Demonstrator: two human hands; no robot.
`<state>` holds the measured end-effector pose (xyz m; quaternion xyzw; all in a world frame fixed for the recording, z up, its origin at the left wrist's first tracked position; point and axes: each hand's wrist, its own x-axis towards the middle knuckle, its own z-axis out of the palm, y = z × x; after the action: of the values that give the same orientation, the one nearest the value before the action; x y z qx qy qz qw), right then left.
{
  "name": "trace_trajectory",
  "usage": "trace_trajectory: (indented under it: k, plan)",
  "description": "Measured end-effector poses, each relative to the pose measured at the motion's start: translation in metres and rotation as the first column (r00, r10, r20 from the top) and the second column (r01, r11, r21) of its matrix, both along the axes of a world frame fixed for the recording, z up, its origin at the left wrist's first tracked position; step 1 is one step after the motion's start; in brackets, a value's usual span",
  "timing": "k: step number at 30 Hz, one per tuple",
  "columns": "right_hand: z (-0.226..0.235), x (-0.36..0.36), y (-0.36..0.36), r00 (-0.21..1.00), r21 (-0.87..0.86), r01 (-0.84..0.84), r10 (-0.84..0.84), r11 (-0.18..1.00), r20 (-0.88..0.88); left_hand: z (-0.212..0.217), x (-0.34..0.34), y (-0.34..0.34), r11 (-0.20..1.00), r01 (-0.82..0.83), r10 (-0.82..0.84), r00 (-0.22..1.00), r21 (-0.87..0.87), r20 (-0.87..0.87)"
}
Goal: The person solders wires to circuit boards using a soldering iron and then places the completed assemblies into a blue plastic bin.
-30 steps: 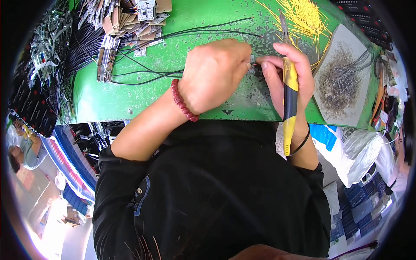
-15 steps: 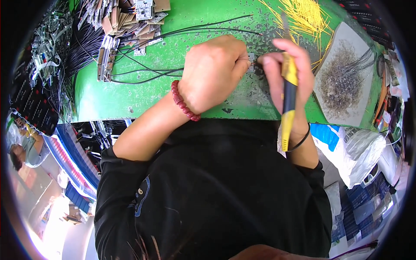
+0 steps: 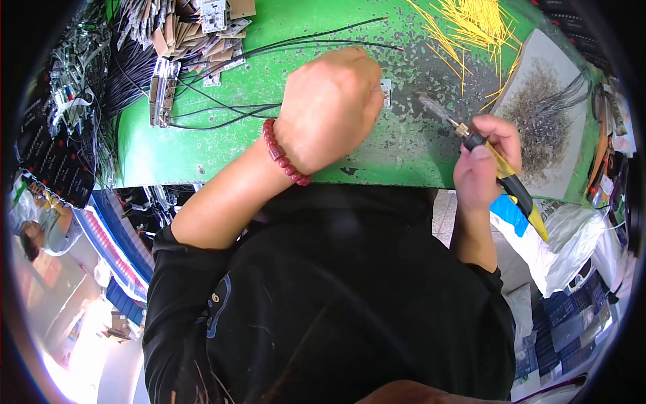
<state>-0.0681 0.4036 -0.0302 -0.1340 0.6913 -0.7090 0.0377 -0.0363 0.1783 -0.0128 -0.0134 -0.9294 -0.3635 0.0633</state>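
Observation:
My left hand (image 3: 330,108) lies knuckles-up on the green worktop (image 3: 202,155), closed over a small circuit board (image 3: 385,93) whose edge peeks out at its right. A red bead bracelet (image 3: 282,153) circles that wrist. My right hand (image 3: 483,161) is off to the right near the table's front edge, gripping a soldering iron (image 3: 498,168) with a black and yellow handle. Its metal tip (image 3: 434,108) points up-left over the worn grey patch of the worktop, a short way from the board.
Black wires (image 3: 269,50) run across the worktop from a pile of small boards and parts (image 3: 182,34) at the back left. Yellow wire pieces (image 3: 478,20) lie scattered at the back right. A grey tray (image 3: 538,114) holds dark wire offcuts. A white bag (image 3: 572,236) hangs below the table.
My right hand has pulled the soldering iron away from the board, moving right and toward me. The left hand has stayed on the board.

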Motion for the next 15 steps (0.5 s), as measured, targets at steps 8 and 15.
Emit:
trace_trajectory:
  k: [8,15]
  plan:
    - [-0.0038,-0.0025,-0.0007,0.993,0.0,-0.113,0.113,0.994,0.013,-0.0007,-0.0002,0.0004,0.999,0.002,-0.002,1.0,-0.035,-0.007]
    - [-0.0018,-0.0039,-0.0043,0.986,0.054,-0.163,0.165,0.985,-0.019,-0.0015,-0.0002,0.0003,0.999,0.006,-0.007,0.999,-0.038,-0.035]
